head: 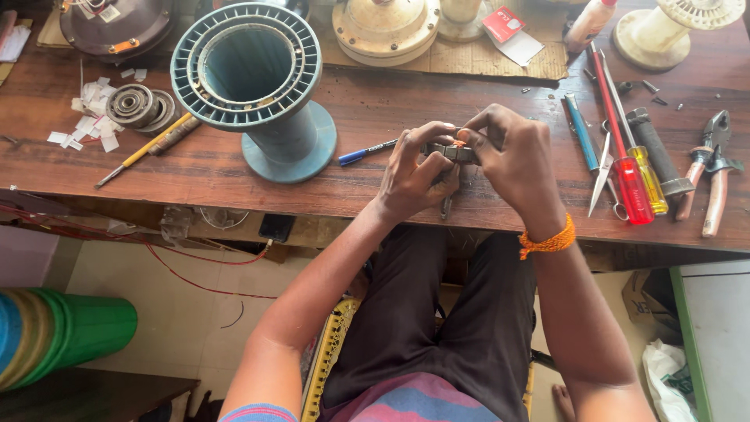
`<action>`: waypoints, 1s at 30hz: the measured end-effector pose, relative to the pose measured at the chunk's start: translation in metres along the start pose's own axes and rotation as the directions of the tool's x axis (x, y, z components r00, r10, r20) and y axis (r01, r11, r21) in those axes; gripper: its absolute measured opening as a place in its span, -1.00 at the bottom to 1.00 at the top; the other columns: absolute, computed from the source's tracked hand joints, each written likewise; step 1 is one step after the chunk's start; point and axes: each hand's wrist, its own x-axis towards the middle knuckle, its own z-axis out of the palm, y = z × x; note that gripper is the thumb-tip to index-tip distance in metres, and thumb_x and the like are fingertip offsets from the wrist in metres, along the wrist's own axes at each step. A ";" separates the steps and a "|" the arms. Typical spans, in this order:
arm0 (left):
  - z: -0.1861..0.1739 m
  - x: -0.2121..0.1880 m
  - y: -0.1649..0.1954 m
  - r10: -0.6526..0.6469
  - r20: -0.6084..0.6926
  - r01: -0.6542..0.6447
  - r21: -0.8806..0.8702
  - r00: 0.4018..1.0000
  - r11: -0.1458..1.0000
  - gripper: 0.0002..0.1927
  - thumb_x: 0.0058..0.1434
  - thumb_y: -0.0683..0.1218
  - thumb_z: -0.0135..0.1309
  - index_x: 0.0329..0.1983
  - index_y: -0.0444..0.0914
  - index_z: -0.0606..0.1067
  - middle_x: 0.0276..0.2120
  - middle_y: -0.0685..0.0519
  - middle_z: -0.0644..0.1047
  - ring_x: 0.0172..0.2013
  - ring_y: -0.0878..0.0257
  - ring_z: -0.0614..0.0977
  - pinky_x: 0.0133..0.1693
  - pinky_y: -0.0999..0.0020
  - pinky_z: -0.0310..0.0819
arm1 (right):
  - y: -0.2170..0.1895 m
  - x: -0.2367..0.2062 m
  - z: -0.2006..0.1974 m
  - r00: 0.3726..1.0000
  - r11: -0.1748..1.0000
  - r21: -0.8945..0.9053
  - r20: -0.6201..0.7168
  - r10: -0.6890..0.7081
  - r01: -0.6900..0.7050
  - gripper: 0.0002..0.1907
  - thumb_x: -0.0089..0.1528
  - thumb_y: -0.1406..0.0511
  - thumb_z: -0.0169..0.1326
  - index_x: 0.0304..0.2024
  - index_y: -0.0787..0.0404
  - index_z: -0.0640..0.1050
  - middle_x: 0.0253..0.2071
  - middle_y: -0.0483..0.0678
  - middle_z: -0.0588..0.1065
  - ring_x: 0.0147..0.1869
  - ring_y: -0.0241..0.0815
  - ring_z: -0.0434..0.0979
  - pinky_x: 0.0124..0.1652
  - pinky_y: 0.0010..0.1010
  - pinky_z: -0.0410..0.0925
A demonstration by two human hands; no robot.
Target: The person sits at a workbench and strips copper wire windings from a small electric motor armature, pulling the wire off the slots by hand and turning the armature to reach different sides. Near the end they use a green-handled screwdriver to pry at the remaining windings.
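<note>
Fingers of the left hand (414, 168) and right hand (512, 156) pinch together a small grey metal part (451, 151), held just above the near edge of the wooden counter (234, 168). Most of the part is hidden by the fingers; a spot of orange shows on top, and its shape is hard to make out. Left of the hands lies a blue pen (367, 151), then a teal ribbed spool (258, 86). Right lie screwdrivers (629, 176) and pliers (707, 176).

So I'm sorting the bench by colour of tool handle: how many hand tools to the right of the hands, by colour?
Red screwdriver: 1
Yellow screwdriver: 1
Blue tool: 1
Black grip: 1
Pliers: 2
Scissors: 1
Total: 7
</note>
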 end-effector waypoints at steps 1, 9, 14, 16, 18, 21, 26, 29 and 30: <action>0.000 0.001 -0.001 0.006 0.014 -0.007 0.011 1.000 1.000 -0.76 0.14 -0.19 0.32 -0.30 -0.27 0.44 0.21 -0.08 0.36 0.03 0.08 0.54 0.05 0.11 0.49 | 0.002 0.003 -0.001 1.000 1.000 -0.015 0.017 -0.010 0.010 -0.91 0.27 0.37 0.28 -0.24 0.30 0.64 -0.51 0.00 0.50 -0.48 -0.30 0.41 -0.41 -0.37 0.26; -0.003 0.009 -0.002 0.077 0.091 -0.080 0.035 0.993 0.996 -0.68 0.13 -0.19 0.33 -0.34 -0.22 0.34 0.15 0.08 0.53 -0.02 0.08 0.53 0.02 0.14 0.42 | 0.024 0.003 -0.006 0.987 0.976 0.144 0.013 0.162 -0.163 -0.89 0.28 0.37 0.26 -0.20 0.31 0.64 -0.33 -0.03 0.63 -0.30 -0.36 0.60 -0.31 -0.51 0.41; -0.003 0.010 -0.001 0.043 0.064 -0.038 -0.076 0.997 0.996 -0.59 0.19 -0.12 0.39 -0.25 -0.20 0.30 0.12 0.09 0.54 -0.02 0.07 0.51 0.03 0.15 0.40 | 0.027 -0.027 -0.016 0.987 0.978 0.167 -0.079 0.143 -0.128 -0.90 0.30 0.39 0.28 -0.15 0.29 0.64 -0.31 -0.15 0.60 -0.30 -0.47 0.54 -0.33 -0.58 0.37; -0.001 0.010 -0.001 -0.012 0.059 0.020 -0.138 0.998 0.990 -0.59 0.19 -0.14 0.38 -0.25 -0.20 0.29 0.10 0.11 0.56 -0.03 0.08 0.51 0.05 0.18 0.41 | 0.023 -0.041 -0.016 0.982 0.982 0.130 -0.111 0.149 -0.134 -0.92 0.31 0.41 0.28 -0.16 0.29 0.64 -0.42 -0.19 0.50 -0.39 -0.47 0.37 -0.39 -0.56 0.23; 0.000 0.011 -0.001 -0.068 0.065 0.080 -0.200 0.996 0.977 -0.58 0.18 -0.17 0.37 -0.25 -0.19 0.27 0.09 0.13 0.58 -0.04 0.09 0.50 0.07 0.20 0.41 | 0.017 -0.050 -0.013 0.976 0.978 0.146 -0.136 0.172 -0.152 -0.93 0.32 0.42 0.27 -0.16 0.29 0.64 -0.50 -0.23 0.42 -0.44 -0.50 0.25 -0.44 -0.55 0.13; -0.001 0.012 -0.001 -0.137 0.091 0.156 -0.247 0.986 0.956 -0.60 0.14 -0.19 0.36 -0.28 -0.16 0.28 0.06 0.13 0.60 -0.04 0.09 0.49 0.08 0.20 0.40 | 0.011 -0.058 -0.004 0.966 0.959 0.224 -0.147 0.212 -0.177 -0.94 0.32 0.43 0.25 -0.17 0.29 0.62 -0.53 -0.30 0.34 -0.45 -0.54 0.17 -0.46 -0.57 0.06; -0.001 0.013 -0.001 -0.154 0.107 0.176 -0.248 0.982 0.953 -0.65 0.14 -0.23 0.34 -0.31 -0.17 0.33 0.06 0.14 0.59 -0.02 0.11 0.50 0.10 0.20 0.38 | 0.017 -0.074 0.015 0.963 0.977 0.164 -0.208 0.172 -0.139 -0.92 0.29 0.44 0.27 -0.17 0.30 0.62 -0.58 -0.27 0.22 -0.48 -0.50 0.08 -0.46 -0.54 0.00; -0.001 0.012 -0.003 -0.120 0.129 0.148 -0.241 0.984 0.959 -0.73 0.21 -0.18 0.30 -0.14 -0.18 0.43 0.11 0.18 0.55 0.02 0.11 0.50 0.13 0.17 0.36 | 0.031 -0.081 0.032 0.953 0.965 0.235 -0.248 0.175 -0.116 -0.92 0.31 0.47 0.26 -0.18 0.32 0.59 -0.56 -0.31 0.24 -0.46 -0.53 0.10 -0.46 -0.56 0.00; -0.001 0.011 -0.004 -0.052 0.122 0.073 -0.176 0.991 0.982 -0.74 0.20 -0.16 0.29 -0.11 -0.12 0.47 0.11 0.16 0.51 0.03 0.10 0.49 0.11 0.16 0.35 | 0.035 -0.084 0.038 0.949 0.959 0.263 -0.259 0.178 -0.107 -0.91 0.31 0.48 0.25 -0.20 0.33 0.57 -0.55 -0.31 0.25 -0.45 -0.54 0.11 -0.45 -0.57 0.01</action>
